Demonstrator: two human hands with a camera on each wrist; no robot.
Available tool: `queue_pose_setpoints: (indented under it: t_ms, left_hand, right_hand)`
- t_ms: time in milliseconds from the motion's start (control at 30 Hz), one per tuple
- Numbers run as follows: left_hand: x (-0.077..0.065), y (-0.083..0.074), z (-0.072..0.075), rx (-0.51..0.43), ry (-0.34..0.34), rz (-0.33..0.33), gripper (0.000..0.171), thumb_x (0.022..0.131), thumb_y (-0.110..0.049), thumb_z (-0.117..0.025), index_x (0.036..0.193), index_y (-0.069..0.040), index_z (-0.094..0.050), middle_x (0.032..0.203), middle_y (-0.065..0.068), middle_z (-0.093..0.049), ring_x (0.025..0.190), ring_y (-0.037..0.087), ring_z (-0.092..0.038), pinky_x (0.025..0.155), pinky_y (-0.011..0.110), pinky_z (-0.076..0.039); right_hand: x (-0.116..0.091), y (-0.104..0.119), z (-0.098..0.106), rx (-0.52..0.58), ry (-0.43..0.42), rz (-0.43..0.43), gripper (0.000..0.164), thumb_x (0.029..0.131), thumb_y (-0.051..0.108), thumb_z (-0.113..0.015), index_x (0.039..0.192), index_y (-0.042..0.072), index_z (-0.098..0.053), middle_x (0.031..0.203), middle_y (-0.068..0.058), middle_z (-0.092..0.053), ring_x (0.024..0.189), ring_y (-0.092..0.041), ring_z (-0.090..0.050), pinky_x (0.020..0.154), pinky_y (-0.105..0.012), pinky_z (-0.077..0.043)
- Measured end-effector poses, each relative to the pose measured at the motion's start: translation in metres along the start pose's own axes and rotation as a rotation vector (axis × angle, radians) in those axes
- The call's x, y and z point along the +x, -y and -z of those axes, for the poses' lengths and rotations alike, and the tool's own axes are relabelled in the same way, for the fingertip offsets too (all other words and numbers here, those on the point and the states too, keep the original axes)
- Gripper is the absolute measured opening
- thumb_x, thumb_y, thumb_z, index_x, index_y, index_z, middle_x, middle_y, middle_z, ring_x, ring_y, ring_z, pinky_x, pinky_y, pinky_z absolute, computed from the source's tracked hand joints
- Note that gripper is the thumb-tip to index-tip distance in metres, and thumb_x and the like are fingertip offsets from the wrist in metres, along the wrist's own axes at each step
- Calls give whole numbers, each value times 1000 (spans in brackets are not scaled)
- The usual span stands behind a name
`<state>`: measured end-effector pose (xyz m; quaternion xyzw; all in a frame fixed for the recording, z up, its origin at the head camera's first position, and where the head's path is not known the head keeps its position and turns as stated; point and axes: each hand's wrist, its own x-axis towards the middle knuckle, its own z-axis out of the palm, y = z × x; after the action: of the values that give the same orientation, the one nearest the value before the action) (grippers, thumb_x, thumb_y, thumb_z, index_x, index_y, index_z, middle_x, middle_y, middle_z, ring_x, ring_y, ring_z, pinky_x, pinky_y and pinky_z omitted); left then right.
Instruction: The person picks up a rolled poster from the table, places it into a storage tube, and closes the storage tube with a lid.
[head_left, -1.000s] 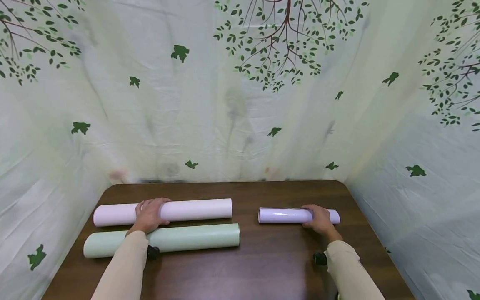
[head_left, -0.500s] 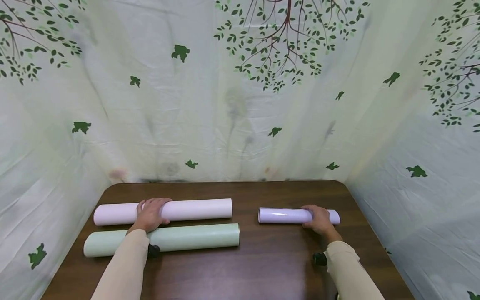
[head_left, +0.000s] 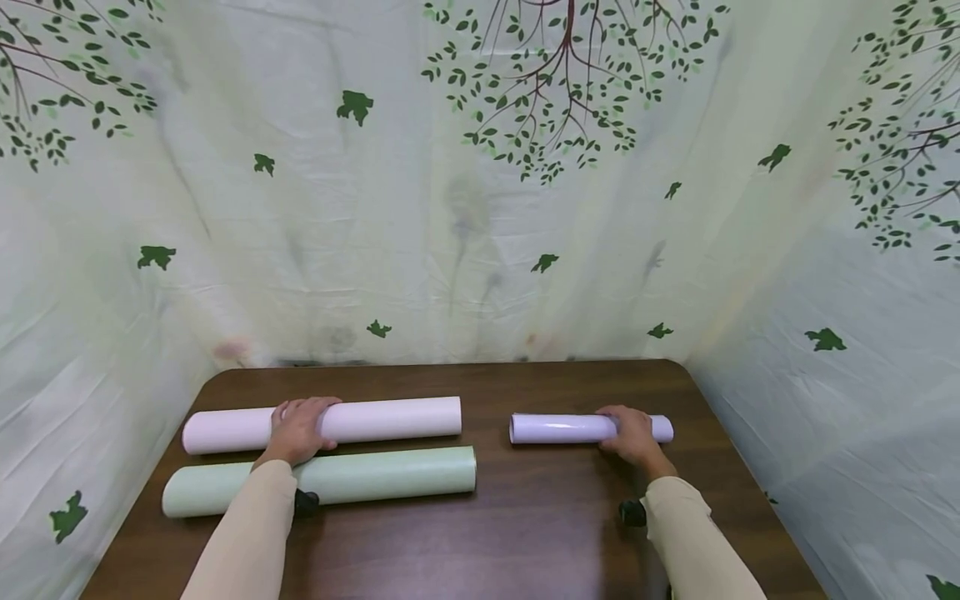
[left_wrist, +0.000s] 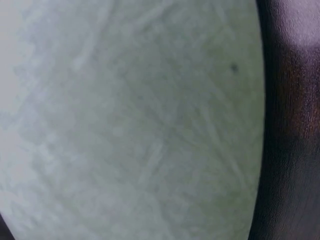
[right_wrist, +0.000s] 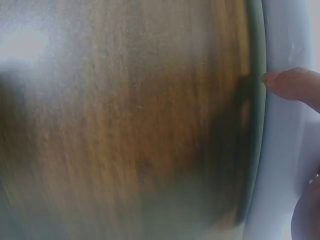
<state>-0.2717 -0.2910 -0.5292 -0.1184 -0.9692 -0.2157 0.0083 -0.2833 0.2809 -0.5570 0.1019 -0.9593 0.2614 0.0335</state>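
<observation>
In the head view a pale pink roll [head_left: 397,419] lies crosswise on the brown table [head_left: 525,533] at the left. My left hand [head_left: 297,429] holds it from above near its middle, thumb along the near side. A pale green roll [head_left: 390,475] lies just nearer, under my left forearm; it fills most of the left wrist view [left_wrist: 150,120]. At the right, my right hand [head_left: 632,433] grips a shorter, glossy lavender roll [head_left: 558,428] towards its right end. The right wrist view has the thumb [right_wrist: 295,86] against that roll's side.
A white cloth backdrop [head_left: 450,217] printed with branches and leaves hangs behind the table and along both sides. Bare tabletop shows between the two pairs of ends and along the front. Black wrist devices [head_left: 632,512] sit under both sleeves.
The lavender roll and my right hand have shifted very slightly away from me. My left hand stays on the pink roll. The head view has swung a little to the right.
</observation>
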Motion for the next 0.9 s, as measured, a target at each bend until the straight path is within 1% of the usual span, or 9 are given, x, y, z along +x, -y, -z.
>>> queue_pose_setpoints:
  t_ms: [233, 467, 567, 767, 900]
  left_hand:
    - [3, -1, -1, 4, 4, -1, 65, 70, -10, -82, 129, -5, -55, 129, 25, -53, 116, 51, -39, 97, 66, -15]
    - [4, -1, -2, 17, 14, 15, 66, 70, -11, -83, 129, -6, -54, 130, 25, -53, 117, 51, -39, 96, 66, -15]
    - [3, -3, -1, 22, 14, 10, 66, 70, -11, -83, 129, -5, -54, 129, 25, -53, 116, 52, -39, 95, 66, -16]
    - [1, -4, -1, 31, 15, 1, 65, 71, -13, -84, 128, -5, -54, 129, 26, -54, 114, 52, -40, 93, 67, -16]
    - [1, -5, -1, 22, 6, 3, 65, 71, -14, -84, 128, -5, -54, 129, 26, -53, 114, 52, -40, 92, 67, -16]
  right_hand:
    - [-1, 4, 11, -35, -32, 58, 47, 62, 3, -83, 106, 2, -68, 105, -19, -67, 101, -42, -59, 91, -57, -30]
    - [-2, 10, 21, -24, -56, 59, 46, 64, 4, -82, 108, 1, -68, 107, -18, -67, 102, -40, -59, 92, -56, -29]
    - [-4, 14, 26, -26, -57, 61, 45, 66, 4, -82, 109, 1, -68, 108, -19, -67, 103, -40, -58, 92, -57, -30]
    - [-12, 20, 41, -9, -52, 33, 45, 70, 3, -81, 113, 1, -67, 113, -20, -65, 107, -41, -56, 95, -58, -27]
    - [-17, 20, 50, -32, -52, 48, 45, 71, 5, -81, 113, 1, -67, 113, -19, -65, 105, -40, -57, 92, -58, -30]
